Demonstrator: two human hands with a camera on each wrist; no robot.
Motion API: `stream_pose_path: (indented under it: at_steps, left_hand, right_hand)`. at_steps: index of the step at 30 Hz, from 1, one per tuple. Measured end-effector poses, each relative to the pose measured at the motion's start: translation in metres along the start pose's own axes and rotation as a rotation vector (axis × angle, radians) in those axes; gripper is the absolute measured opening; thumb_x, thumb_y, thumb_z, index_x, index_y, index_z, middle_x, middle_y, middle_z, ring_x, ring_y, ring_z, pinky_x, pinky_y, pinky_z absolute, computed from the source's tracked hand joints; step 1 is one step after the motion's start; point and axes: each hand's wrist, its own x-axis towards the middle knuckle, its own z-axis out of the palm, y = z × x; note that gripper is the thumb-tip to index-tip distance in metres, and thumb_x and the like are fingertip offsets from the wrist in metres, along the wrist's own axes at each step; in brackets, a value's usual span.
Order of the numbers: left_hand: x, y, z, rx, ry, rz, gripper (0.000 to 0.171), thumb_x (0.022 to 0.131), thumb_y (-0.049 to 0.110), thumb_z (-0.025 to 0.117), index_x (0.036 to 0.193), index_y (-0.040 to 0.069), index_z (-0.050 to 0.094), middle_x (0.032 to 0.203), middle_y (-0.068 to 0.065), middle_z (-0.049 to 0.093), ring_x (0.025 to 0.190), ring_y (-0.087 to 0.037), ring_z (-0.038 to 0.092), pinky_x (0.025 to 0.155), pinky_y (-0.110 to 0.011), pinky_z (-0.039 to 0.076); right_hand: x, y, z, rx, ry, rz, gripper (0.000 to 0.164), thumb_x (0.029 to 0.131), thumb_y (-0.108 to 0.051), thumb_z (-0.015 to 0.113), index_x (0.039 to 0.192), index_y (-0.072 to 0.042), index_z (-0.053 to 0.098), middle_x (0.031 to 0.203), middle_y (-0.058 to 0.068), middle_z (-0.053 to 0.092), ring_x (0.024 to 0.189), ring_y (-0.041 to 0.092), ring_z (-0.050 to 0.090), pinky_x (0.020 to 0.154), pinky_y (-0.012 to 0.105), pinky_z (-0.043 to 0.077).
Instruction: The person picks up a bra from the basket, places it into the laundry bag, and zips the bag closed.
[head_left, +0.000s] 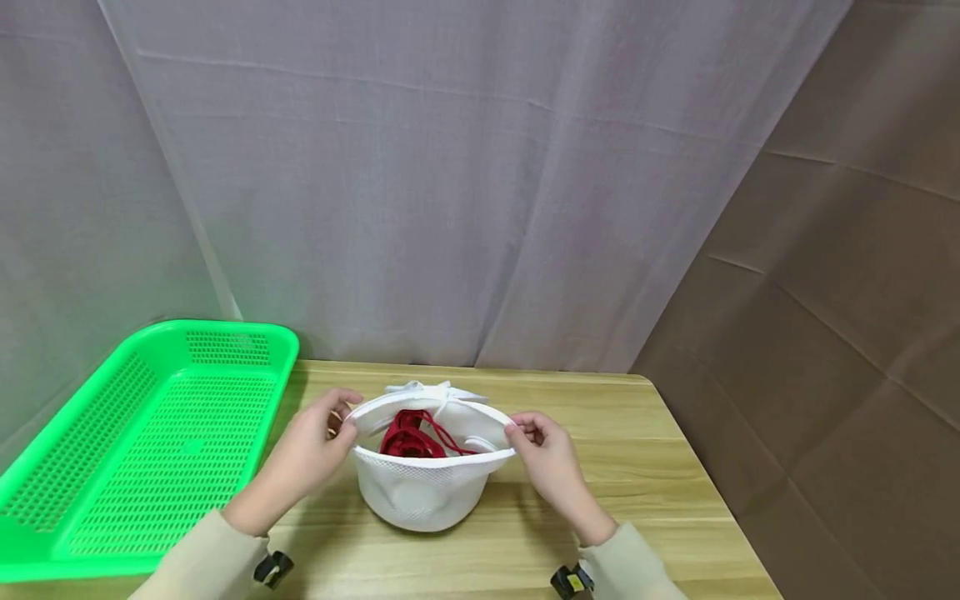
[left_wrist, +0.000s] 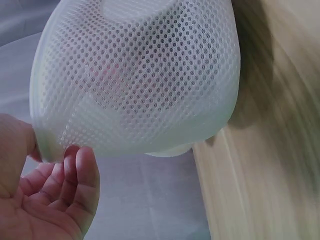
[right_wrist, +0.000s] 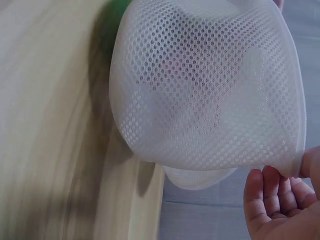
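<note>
A white mesh laundry bag (head_left: 420,498) stands on the wooden table with its mouth spread wide. My left hand (head_left: 313,446) pinches the left end of its rim between thumb and fingers. At the opposite end, the rim is pinched by my right hand (head_left: 551,460). Inside lies a bunched red garment (head_left: 408,437) with thin straps, partly hidden by the front wall. White ties (head_left: 442,392) form a bow at the back edge. Both wrist views show the honeycomb mesh wall close up, with the left fingers (left_wrist: 86,172) and right fingers (right_wrist: 255,195) at its corners.
A large green plastic basket (head_left: 281,354) with perforated sides and bottom stands at the left. The wooden table (head_left: 600,400) reaches back to a grey curtain (head_left: 420,208). A brown cloth (head_left: 847,333) hangs along the right side.
</note>
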Motion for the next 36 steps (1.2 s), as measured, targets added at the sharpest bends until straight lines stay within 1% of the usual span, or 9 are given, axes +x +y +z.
stream_pose_path:
  at_steps: [2, 7, 11, 15, 18, 23, 28, 32, 36]
  left_hand:
    - [-0.004, 0.001, -0.002, -0.02, -0.027, -0.021, 0.027, 0.082, -0.002, 0.057, 0.108, 0.004, 0.06, 0.082, -0.004, 0.057, 0.067, -0.012, 0.055, 0.055, -0.025, 0.048]
    - [-0.015, 0.002, -0.001, -0.021, -0.136, -0.062, 0.028, 0.08, -0.001, 0.06, 0.108, 0.005, 0.06, 0.082, -0.002, 0.057, 0.068, -0.011, 0.057, 0.054, -0.025, 0.05]
    - [-0.017, 0.002, 0.002, -0.011, -0.165, -0.063, 0.028, 0.081, -0.002, 0.06, 0.107, 0.006, 0.06, 0.082, 0.002, 0.056, 0.068, -0.011, 0.056, 0.053, -0.025, 0.049]
    - [-0.016, 0.003, 0.001, -0.006, -0.187, -0.064, 0.026, 0.083, -0.001, 0.06, 0.108, 0.006, 0.06, 0.082, 0.003, 0.056, 0.07, -0.011, 0.057, 0.057, -0.025, 0.05]
    - [-0.013, 0.003, -0.001, -0.019, -0.2, -0.063, 0.023, 0.086, 0.001, 0.061, 0.109, 0.005, 0.06, 0.082, 0.002, 0.058, 0.073, -0.011, 0.058, 0.06, -0.025, 0.051]
    - [-0.004, 0.0, -0.003, -0.069, -0.161, -0.067, 0.024, 0.088, 0.003, 0.064, 0.112, 0.003, 0.059, 0.09, -0.003, 0.059, 0.079, -0.015, 0.061, 0.062, -0.027, 0.052]
    - [0.01, -0.004, -0.001, -0.083, -0.11, -0.103, 0.027, 0.088, 0.007, 0.065, 0.115, 0.004, 0.06, 0.099, -0.008, 0.061, 0.083, -0.019, 0.062, 0.066, -0.031, 0.052]
    - [0.026, -0.01, 0.003, -0.11, -0.106, -0.147, 0.026, 0.09, 0.011, 0.065, 0.114, 0.002, 0.06, 0.103, -0.012, 0.062, 0.086, -0.024, 0.063, 0.069, -0.033, 0.052]
    - [0.04, -0.017, 0.007, -0.11, -0.099, -0.178, 0.026, 0.09, 0.012, 0.064, 0.112, 0.0, 0.06, 0.103, -0.014, 0.062, 0.085, -0.025, 0.063, 0.072, -0.033, 0.051]
  right_hand:
    - [-0.001, -0.004, -0.001, -0.008, -0.005, 0.006, 0.01, 0.091, -0.009, 0.068, 0.097, -0.002, 0.069, 0.08, 0.007, 0.064, 0.071, 0.017, 0.056, 0.061, 0.021, 0.046]
    - [-0.01, -0.023, -0.004, -0.009, -0.058, 0.021, 0.011, 0.091, -0.003, 0.064, 0.099, 0.005, 0.066, 0.085, 0.015, 0.064, 0.074, 0.021, 0.057, 0.061, 0.02, 0.047]
    - [-0.016, -0.036, -0.007, -0.012, -0.076, 0.018, 0.01, 0.091, 0.0, 0.063, 0.098, 0.007, 0.066, 0.085, 0.017, 0.064, 0.073, 0.021, 0.057, 0.062, 0.02, 0.047]
    - [-0.017, -0.036, -0.008, -0.012, -0.09, 0.008, 0.009, 0.091, 0.0, 0.064, 0.097, 0.006, 0.067, 0.083, 0.015, 0.063, 0.072, 0.022, 0.056, 0.061, 0.02, 0.045]
    - [-0.014, -0.02, -0.006, -0.01, -0.091, -0.001, 0.008, 0.09, -0.004, 0.067, 0.096, 0.002, 0.068, 0.081, 0.01, 0.063, 0.071, 0.02, 0.056, 0.061, 0.02, 0.045]
    - [-0.009, 0.01, -0.004, -0.009, -0.092, -0.004, 0.009, 0.09, -0.013, 0.07, 0.095, -0.006, 0.07, 0.081, 0.004, 0.063, 0.071, 0.017, 0.056, 0.062, 0.022, 0.046]
    - [-0.01, 0.01, -0.004, -0.025, -0.1, -0.014, 0.006, 0.09, -0.012, 0.07, 0.094, -0.008, 0.07, 0.081, 0.002, 0.064, 0.071, 0.017, 0.057, 0.062, 0.024, 0.048]
    - [-0.011, 0.01, -0.003, -0.031, -0.102, -0.015, 0.005, 0.089, -0.011, 0.07, 0.094, -0.01, 0.07, 0.081, 0.0, 0.064, 0.07, 0.017, 0.057, 0.061, 0.024, 0.049]
    - [-0.012, 0.01, -0.001, -0.023, -0.106, -0.022, 0.006, 0.089, -0.011, 0.07, 0.094, -0.009, 0.07, 0.081, 0.001, 0.064, 0.07, 0.016, 0.057, 0.06, 0.024, 0.048]
